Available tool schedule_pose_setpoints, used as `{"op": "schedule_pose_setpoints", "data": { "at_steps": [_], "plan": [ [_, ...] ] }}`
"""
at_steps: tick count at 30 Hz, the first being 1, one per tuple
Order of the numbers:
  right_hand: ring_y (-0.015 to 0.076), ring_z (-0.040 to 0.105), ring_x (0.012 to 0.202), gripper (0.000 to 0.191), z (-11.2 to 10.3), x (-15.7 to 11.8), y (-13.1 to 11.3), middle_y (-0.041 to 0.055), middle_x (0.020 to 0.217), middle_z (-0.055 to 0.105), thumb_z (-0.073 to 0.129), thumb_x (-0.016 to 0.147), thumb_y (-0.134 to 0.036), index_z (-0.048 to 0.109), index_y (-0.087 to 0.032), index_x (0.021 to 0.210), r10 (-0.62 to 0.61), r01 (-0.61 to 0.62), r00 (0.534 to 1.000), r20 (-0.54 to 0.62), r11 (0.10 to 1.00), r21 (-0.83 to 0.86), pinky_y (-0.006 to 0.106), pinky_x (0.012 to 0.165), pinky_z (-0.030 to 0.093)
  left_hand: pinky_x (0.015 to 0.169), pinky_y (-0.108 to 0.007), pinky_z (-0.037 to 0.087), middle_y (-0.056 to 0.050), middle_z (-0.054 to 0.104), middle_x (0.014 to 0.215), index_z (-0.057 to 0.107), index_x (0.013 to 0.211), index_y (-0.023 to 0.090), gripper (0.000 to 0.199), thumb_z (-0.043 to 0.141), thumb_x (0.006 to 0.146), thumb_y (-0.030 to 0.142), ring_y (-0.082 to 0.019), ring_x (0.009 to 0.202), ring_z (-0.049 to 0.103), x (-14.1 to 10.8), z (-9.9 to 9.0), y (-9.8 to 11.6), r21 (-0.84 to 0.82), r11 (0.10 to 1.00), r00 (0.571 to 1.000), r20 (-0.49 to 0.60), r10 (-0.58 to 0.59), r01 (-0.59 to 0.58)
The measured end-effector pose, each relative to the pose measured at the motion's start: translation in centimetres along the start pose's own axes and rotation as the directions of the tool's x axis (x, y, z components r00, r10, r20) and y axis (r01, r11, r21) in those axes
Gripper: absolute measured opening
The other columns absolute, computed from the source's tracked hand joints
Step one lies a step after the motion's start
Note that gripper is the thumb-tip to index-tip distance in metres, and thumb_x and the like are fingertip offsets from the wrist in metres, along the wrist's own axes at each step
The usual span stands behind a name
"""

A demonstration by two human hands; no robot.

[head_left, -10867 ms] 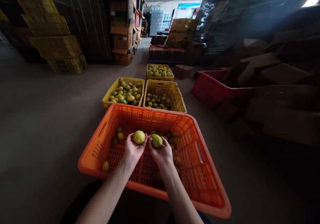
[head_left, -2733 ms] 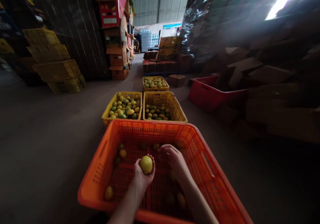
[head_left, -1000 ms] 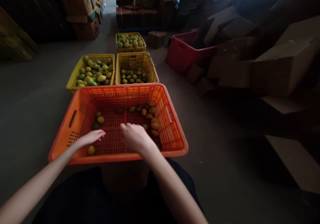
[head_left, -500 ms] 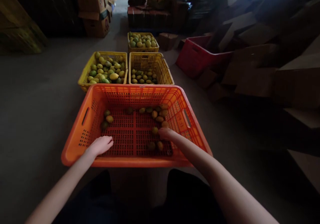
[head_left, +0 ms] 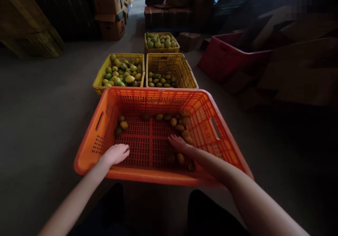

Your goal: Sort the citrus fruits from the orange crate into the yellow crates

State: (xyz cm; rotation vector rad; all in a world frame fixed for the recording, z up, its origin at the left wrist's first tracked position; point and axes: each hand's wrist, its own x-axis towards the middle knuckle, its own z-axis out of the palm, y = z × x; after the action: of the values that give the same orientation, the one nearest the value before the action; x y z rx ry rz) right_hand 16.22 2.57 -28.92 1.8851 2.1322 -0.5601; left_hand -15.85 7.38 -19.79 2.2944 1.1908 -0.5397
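Note:
An orange plastic crate lies in front of me with several lemon-like, yellow-green fruits on its slatted floor. My right hand reaches into its right half, palm down with fingers spread, close to a fruit by the right side. Whether anything lies under that palm is hidden. Nearer me, a yellowish fruit sits beside a darker one. Over the near left part of the crate hangs my left hand, its fingers loosely bent and nothing visible in them. A small group of fruits rests beyond it.
Beyond the orange crate stand a yellow crate full of fruits, a partly filled one, and a third full one farther back. A red crate and cardboard are on the right. Stacked cartons stand at the back left.
My right hand has spread its fingers, and the fruit beside its fingertips is out of sight. My left hand keeps its place over the crate. The whole scene has shifted right in view.

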Motion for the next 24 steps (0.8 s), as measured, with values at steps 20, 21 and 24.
{"op": "schedule_pose_setpoints", "data": {
  "at_steps": [20,21,24],
  "plan": [
    [0.0200,0.059,0.074,0.039,-18.5,-2.8,-4.0,0.0050,0.082,0.063,0.063,0.063,-0.037,0.056,-0.021,0.098,0.106,0.103,0.875,-0.473,0.913,0.394,0.030,0.064,0.043,0.080,-0.036,0.044,-0.015,0.064,0.103,0.061,0.099,0.015,0.038,0.032,0.083,0.035,-0.026,0.095,0.059,-0.5,0.0,0.8,0.044,0.991,0.985,0.124,0.123,-0.130],
    [0.0181,0.058,0.070,0.041,-20.6,-4.5,-4.4,0.0031,0.080,0.062,0.064,0.062,-0.038,0.055,-0.021,0.099,0.185,0.186,0.801,-0.569,0.827,0.530,0.029,0.061,0.043,0.079,-0.035,0.044,-0.014,0.064,0.104,0.061,0.100,0.016,0.038,0.034,0.082,0.036,-0.025,0.095,0.059,-0.4,-0.2,0.9,0.062,0.984,0.973,0.172,0.154,-0.167],
    [0.0164,0.056,0.075,0.029,-24.8,-10.0,-6.0,0.0007,0.083,0.058,0.060,0.067,-0.034,0.055,-0.023,0.093,0.394,0.500,0.622,-0.677,0.466,0.730,0.029,0.061,0.045,0.076,-0.036,0.045,-0.016,0.065,0.100,0.064,0.097,0.015,0.035,0.042,0.079,0.035,-0.027,0.090,0.061,1.1,-1.1,2.1,0.127,0.964,0.939,0.288,0.189,-0.233]
  ]
}}
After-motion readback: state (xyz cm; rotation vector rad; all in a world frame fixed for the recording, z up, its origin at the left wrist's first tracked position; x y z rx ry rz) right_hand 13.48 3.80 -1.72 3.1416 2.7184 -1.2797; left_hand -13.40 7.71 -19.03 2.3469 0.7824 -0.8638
